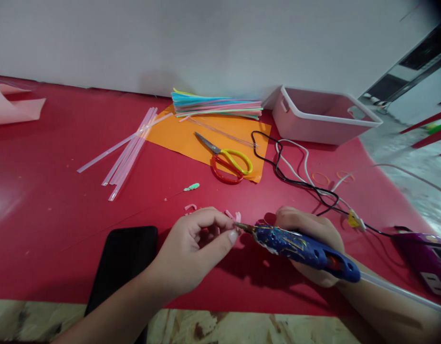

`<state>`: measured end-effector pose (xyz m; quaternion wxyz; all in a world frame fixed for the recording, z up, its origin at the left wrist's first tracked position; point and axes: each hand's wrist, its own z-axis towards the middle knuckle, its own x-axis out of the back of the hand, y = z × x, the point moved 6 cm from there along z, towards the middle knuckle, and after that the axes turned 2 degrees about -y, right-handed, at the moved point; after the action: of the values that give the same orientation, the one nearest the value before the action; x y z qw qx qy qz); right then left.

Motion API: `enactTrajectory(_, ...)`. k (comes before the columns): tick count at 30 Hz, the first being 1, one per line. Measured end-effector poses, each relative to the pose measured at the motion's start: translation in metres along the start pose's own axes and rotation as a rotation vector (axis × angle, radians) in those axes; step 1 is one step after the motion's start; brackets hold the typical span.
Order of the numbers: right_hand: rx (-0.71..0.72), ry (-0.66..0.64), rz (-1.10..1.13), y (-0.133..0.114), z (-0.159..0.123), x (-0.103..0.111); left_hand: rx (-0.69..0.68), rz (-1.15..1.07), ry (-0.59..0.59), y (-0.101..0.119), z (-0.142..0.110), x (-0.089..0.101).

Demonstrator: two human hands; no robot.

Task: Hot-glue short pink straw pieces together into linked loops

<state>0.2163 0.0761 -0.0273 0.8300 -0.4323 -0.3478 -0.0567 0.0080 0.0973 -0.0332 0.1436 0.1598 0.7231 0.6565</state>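
Note:
My right hand (313, 234) is closed around a blue glue gun (295, 246), a clear glue stick (399, 289) running out of its back end. Its metal nozzle points left and meets a small pink pipe cleaner piece (238, 217). Thumb and forefinger of my left hand (195, 248) pinch that piece; its lower part is hidden by the fingers. Just beyond my left hand lies a short curled pink scrap (190, 207). Farther off, a small green twisted piece (191, 187) sits at the end of a thin wire.
Scissors (224, 160) lie on orange paper (177, 138), in front of bundled pipe cleaners (216, 105). Glue sticks (131, 153) lie to the left, a black phone (123, 263) beside my left forearm. A pink bin (313, 124), tangled cables (295, 179) and a purple power strip (424, 258) occupy the right.

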Motion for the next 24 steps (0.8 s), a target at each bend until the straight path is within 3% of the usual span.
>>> enactTrajectory(24,-0.027,0.058,0.012,-0.001,-0.002,0.003,-0.241,0.165,-0.017,0.012,-0.007,-0.001)
